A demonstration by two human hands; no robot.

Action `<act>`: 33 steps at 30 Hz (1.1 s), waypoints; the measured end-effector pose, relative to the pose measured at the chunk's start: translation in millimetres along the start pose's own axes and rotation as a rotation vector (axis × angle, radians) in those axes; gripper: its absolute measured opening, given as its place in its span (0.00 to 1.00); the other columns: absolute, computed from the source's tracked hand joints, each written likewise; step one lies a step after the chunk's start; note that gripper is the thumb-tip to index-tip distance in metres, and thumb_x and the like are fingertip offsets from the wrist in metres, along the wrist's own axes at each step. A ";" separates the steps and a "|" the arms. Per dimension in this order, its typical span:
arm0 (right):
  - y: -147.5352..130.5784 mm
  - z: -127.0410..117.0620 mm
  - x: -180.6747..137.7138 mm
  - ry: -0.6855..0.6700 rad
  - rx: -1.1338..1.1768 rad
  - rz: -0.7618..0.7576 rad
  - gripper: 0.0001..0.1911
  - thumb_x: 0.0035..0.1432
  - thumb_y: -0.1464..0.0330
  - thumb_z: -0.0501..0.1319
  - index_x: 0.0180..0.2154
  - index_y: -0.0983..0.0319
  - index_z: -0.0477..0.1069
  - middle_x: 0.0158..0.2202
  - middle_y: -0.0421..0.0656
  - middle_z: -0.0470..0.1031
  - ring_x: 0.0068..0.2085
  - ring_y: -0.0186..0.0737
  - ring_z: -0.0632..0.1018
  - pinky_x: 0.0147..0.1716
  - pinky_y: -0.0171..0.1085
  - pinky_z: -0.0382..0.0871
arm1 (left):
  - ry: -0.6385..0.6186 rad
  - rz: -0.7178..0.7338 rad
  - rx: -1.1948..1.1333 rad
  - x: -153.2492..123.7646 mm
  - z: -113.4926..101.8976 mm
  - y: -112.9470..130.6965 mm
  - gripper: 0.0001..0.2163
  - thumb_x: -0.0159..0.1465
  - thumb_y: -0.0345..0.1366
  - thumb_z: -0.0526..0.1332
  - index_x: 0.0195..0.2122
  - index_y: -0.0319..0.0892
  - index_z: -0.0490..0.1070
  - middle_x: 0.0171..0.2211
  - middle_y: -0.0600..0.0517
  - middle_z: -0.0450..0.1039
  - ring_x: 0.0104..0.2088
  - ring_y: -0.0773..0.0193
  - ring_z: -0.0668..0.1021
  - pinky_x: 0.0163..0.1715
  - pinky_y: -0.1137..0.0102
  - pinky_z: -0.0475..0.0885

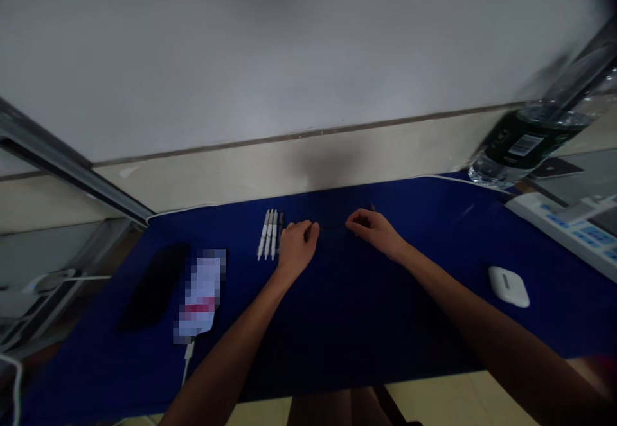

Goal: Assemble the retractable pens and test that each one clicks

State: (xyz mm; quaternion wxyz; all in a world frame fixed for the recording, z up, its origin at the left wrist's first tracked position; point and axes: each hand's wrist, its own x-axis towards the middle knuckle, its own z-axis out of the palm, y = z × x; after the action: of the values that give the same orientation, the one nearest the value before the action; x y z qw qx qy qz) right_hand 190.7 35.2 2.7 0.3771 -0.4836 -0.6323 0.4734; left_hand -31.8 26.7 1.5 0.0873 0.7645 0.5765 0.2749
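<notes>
On a deep-blue fabric mat (337, 323), the left hand (297, 248) curls narrowly at lower centre, just beside four slim pens (268, 234), three white plastic and one black. The right hand (373, 233) curls likewise; whether either holds anything is too dark to tell.

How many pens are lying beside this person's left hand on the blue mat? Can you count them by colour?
White pens: 3
Dark pen: 1
Total: 4
</notes>
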 end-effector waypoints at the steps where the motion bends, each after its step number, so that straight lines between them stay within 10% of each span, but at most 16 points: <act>1: -0.6 0.2 -0.2 0.008 -0.008 0.008 0.15 0.58 0.55 0.60 0.34 0.61 0.72 0.26 0.39 0.69 0.25 0.33 0.69 0.26 0.34 0.61 | 0.005 0.003 -0.002 0.1 0.2 -0.2 0.19 0.70 0.42 0.48 0.23 0.43 0.62 0.21 0.53 0.67 0.27 0.63 0.69 0.31 0.68 0.59; 33: 8.1 1.3 3.3 -0.010 0.022 -0.054 0.13 0.55 0.57 0.64 0.36 0.61 0.73 0.29 0.40 0.72 0.29 0.35 0.72 0.29 0.35 0.64 | 0.027 0.004 -0.017 -0.2 0.6 -0.1 0.18 0.70 0.42 0.49 0.23 0.43 0.62 0.21 0.54 0.66 0.27 0.64 0.68 0.31 0.68 0.58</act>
State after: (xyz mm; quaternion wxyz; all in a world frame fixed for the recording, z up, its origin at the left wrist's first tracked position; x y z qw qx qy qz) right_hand 190.7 38.8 -5.5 0.3920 -0.4599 -0.6415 0.4725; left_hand -31.7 26.7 0.9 0.0852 0.7611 0.5738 0.2902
